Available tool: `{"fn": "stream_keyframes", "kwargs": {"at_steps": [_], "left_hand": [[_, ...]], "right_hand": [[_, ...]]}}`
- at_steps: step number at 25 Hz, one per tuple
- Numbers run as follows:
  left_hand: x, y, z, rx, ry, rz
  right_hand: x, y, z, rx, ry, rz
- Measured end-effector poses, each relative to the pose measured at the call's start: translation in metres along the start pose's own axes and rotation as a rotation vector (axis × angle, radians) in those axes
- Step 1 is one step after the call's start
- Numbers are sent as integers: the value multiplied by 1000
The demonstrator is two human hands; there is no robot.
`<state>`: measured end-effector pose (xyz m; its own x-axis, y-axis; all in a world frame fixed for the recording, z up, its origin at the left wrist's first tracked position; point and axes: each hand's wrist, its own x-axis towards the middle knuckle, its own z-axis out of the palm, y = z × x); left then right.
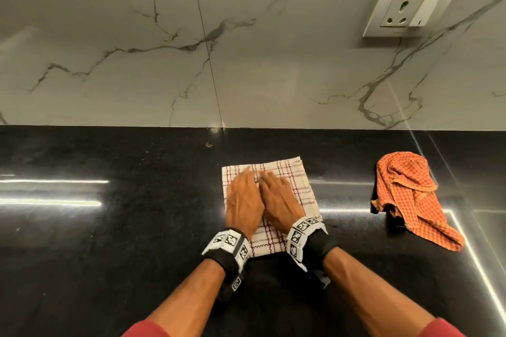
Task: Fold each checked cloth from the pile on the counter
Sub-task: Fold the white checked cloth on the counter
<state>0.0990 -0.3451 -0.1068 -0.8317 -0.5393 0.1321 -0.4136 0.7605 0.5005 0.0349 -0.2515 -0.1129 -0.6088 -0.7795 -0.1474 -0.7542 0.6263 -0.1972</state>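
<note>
**Black desk, white cloth under both palms**

A polished black desk (109, 227) runs below a veined marble wall (246, 49) with a socket (410, 11) at upper right. In the middle of the desk lies the white cloth (299, 182), checked in dark red and already folded to a neat rectangle. The left grip (242, 200) and right grip (279, 197) lie side by side on top of it, touching, fingers straight and spread flat, pinching nothing. The fingertips are a little blurred. Each wrist carries a marker band (230, 243).

Well apart to the right, the orange cloth (405, 194) sits crumpled and unfolded.

The step looks like smoothing the fold. To do it well, press with flat palms and sweep outward from the centre to the edges, so trapped air and creases leave rather than bunch. Check that the corners stay stacked; the far right corner shows a slight offset between layers. The desk is glossy, so the cloth may slide under a sideways push. Press down first.
</note>
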Motion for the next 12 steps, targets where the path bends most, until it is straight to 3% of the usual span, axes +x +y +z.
{"fn": "stream_keyframes", "kwargs": {"at_steps": [2, 6, 10, 12], "left_hand": [[-12, -4, 16, 8, -128, 3], [-15, -12, 30, 122, -113, -101], [-16, -21, 34, 248, -112, -116], [-16, -19, 29, 261, -107, -134]], "right_hand": [[-2, 12, 7, -30, -66, -53], [4, 25, 3, 25, -4, 259], [-22, 8, 30, 39, 22, 128], [-31, 24, 26, 71, 41, 306]]}}
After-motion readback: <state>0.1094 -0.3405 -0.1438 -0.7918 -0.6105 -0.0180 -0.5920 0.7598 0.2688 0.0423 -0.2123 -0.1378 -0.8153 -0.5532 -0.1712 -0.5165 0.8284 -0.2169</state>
